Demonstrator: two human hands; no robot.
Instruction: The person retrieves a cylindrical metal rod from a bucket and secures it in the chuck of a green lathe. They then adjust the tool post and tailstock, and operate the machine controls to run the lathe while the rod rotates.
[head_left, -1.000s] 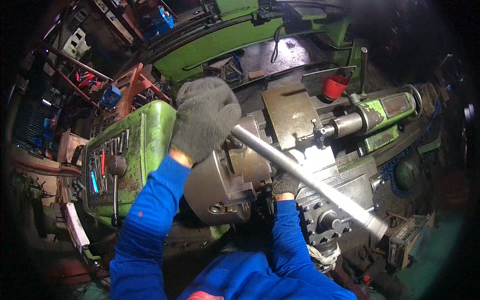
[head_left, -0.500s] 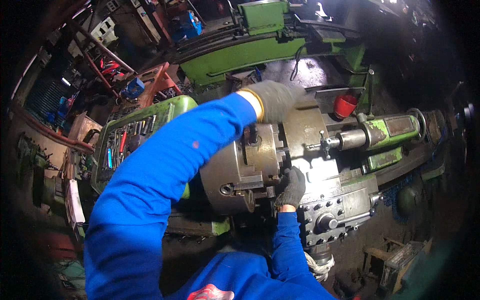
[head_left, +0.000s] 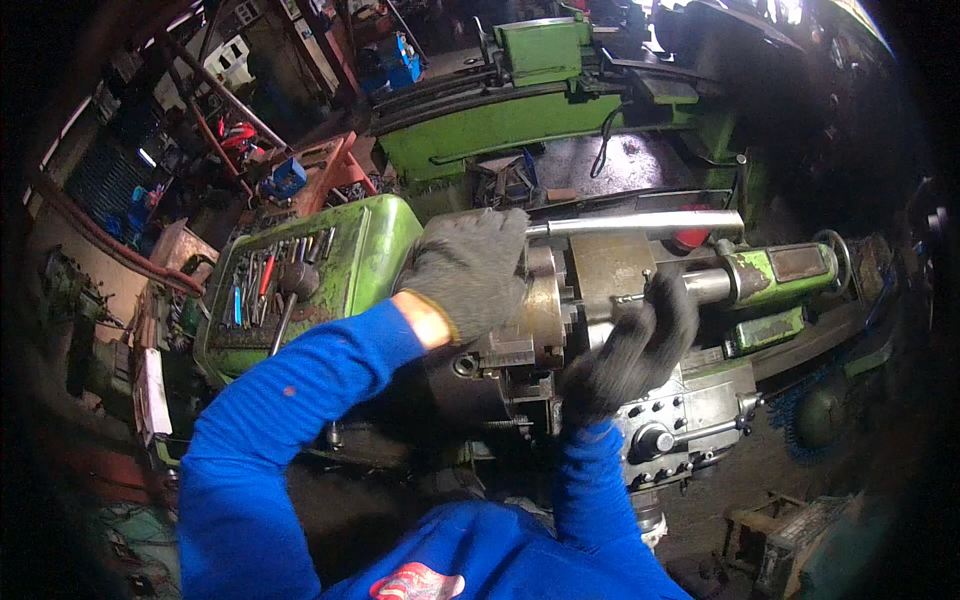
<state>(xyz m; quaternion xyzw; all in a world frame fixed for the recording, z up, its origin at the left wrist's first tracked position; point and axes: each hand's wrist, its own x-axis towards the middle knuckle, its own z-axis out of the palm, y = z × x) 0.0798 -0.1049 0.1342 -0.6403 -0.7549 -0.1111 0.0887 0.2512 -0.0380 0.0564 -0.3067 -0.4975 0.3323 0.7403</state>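
Note:
A large round lathe chuck (head_left: 545,310) with stepped jaws sits in the middle of the view. My left hand (head_left: 465,275), in a dark grey knit glove, is closed at its upper side, back of the hand upward. From its fingers a long silvery metal bar (head_left: 640,222) runs to the right, above the machine bed; the gripped end is hidden by the glove. My right hand (head_left: 640,345), gloved alike and slightly blurred, is raised right of the chuck, fingers apart and partly bent, with nothing visible in it. It covers part of the carriage.
The green tailstock (head_left: 785,270) stands to the right, and a bolted tool post (head_left: 655,443) with a lever sits nearer me. Hand tools lie on the green headstock (head_left: 375,245) at left. Beyond the bar is a red bucket (head_left: 690,239); farther back stands another green machine (head_left: 500,130).
My left hand has moved left and nearer, and the long bar now stretches out from it. My right hand has risen from beside the chuck jaws toward the right, its fingers spreading.

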